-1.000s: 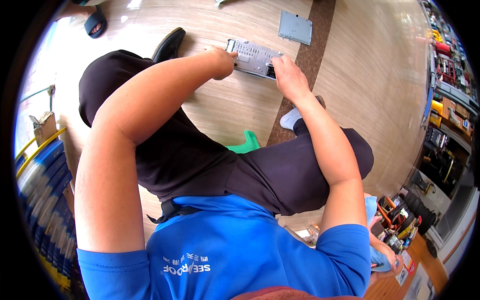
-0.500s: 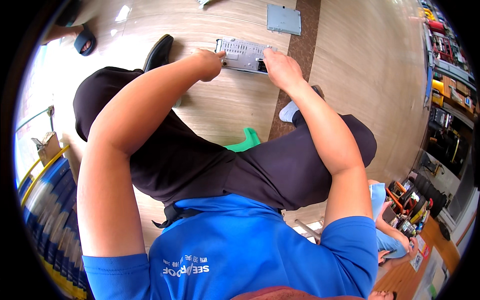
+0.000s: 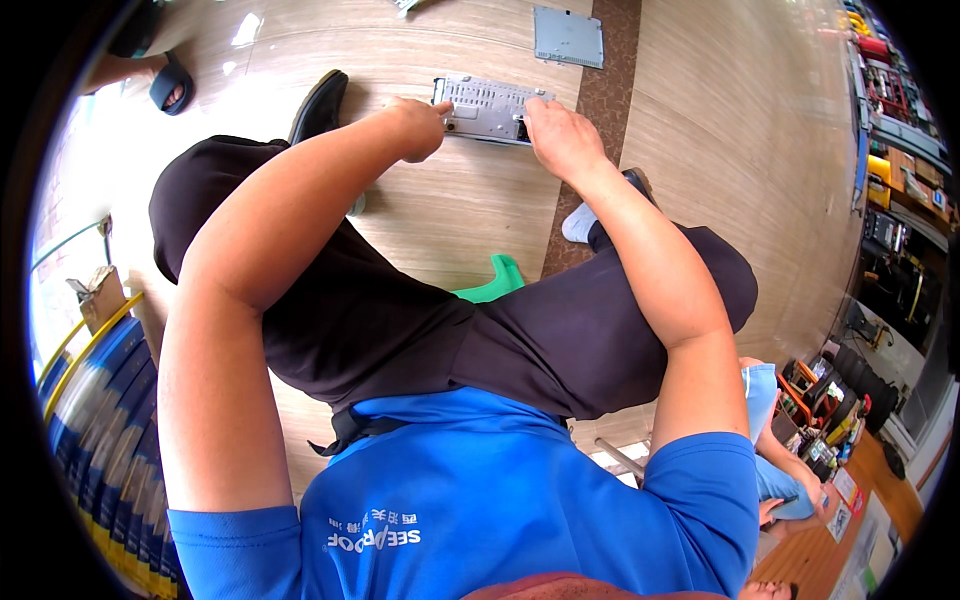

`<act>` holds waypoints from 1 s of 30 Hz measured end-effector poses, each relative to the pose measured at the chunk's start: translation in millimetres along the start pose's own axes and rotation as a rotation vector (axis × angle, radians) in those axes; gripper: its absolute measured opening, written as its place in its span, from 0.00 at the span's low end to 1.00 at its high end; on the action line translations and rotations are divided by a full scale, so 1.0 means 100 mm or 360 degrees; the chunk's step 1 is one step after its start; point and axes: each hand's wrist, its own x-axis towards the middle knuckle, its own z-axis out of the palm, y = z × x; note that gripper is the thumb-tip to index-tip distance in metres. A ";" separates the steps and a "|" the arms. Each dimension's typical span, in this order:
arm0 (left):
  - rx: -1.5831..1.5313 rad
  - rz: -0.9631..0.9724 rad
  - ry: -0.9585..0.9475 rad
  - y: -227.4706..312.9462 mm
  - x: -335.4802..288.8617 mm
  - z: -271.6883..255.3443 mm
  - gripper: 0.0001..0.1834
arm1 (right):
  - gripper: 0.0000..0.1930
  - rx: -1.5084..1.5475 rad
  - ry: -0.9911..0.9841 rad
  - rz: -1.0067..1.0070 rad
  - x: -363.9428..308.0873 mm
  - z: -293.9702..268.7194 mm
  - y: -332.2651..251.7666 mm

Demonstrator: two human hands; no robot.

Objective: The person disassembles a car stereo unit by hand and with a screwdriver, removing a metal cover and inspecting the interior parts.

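Observation:
A silver slotted metal chassis (image 3: pixel 484 105), apparently from an electronic device, lies on the floor ahead of my feet. My left hand (image 3: pixel 415 128) is at its left end, the fingers closed around the edge with one finger reaching onto the top face. At the opposite end my right hand (image 3: pixel 562 138) is curled over the edge, its fingertips beside a dark opening in the casing. The right hand's thumb and finger undersides are hidden, and a small item between them cannot be made out. A flat grey metal plate (image 3: pixel 568 37) lies beyond the chassis to the right.
A green plastic piece (image 3: pixel 494 281), perhaps a stool's edge, shows between my legs. Another person's sandalled foot (image 3: pixel 171 84) stands far left. A yellow-framed rack (image 3: pixel 105 400) is at the left; shelves of goods (image 3: pixel 893 190) line the right. Someone sits by a wooden table (image 3: pixel 860 500).
My right hand has shifted very slightly to the left at the chassis's right end. The chassis and my left hand look nearly unchanged; the whole view has drifted a little.

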 end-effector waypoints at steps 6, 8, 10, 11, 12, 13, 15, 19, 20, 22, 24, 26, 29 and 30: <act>0.0057 0.0087 0.0087 0.00 -0.02 0.02 0.27 | 0.08 0.0072 0.0080 -0.0293 -0.04 -0.03 0.02; 0.0049 0.0133 0.0163 0.03 0.02 -0.01 0.24 | 0.09 0.0185 0.0142 -0.0311 -0.02 0.01 0.08; -0.0112 0.0210 0.0339 0.06 0.12 -0.07 0.16 | 0.11 0.0303 0.0214 -0.0332 0.00 0.05 0.12; -0.0101 0.0207 0.0339 0.05 0.18 -0.06 0.16 | 0.13 0.0315 0.0248 -0.0322 0.02 0.06 0.13; -0.0205 0.0265 0.0542 0.06 0.25 -0.07 0.14 | 0.16 0.0325 0.0284 -0.0311 0.04 0.05 0.15; -0.0310 0.0332 0.0744 0.07 0.33 -0.08 0.12 | 0.16 0.0323 0.0296 -0.0302 0.05 0.01 0.14; -0.0317 0.0334 0.0759 0.17 0.40 -0.23 0.12 | 0.09 0.0131 0.0044 0.0119 0.04 -0.15 0.02; -0.0404 0.0349 0.0813 0.22 0.72 -0.31 0.11 | 0.10 0.0097 0.0054 -0.0015 0.09 -0.11 0.03; -0.0444 0.0307 0.0722 0.31 0.78 -0.32 0.12 | 0.09 0.0094 0.0099 -0.0056 0.05 0.02 0.06; -0.0504 0.0329 0.0770 0.44 0.93 -0.27 0.14 | 0.10 0.0222 0.0174 -0.0077 -0.02 0.18 0.14; -0.0793 0.0380 0.0966 0.10 0.99 0.05 0.14 | 0.10 0.0305 0.0202 -0.0125 0.14 0.06 -0.18; -0.0691 0.0407 0.0742 0.44 0.96 -0.13 0.15 | 0.10 0.0344 0.0169 -0.0041 -0.04 0.12 -0.03; -0.0600 0.0336 0.0668 0.66 0.86 -0.31 0.15 | 0.16 0.0460 0.0023 0.0094 -0.17 0.00 0.00; -0.0565 0.0346 0.0671 0.66 0.86 -0.33 0.15 | 0.16 0.0467 0.0052 0.0113 -0.17 -0.03 -0.03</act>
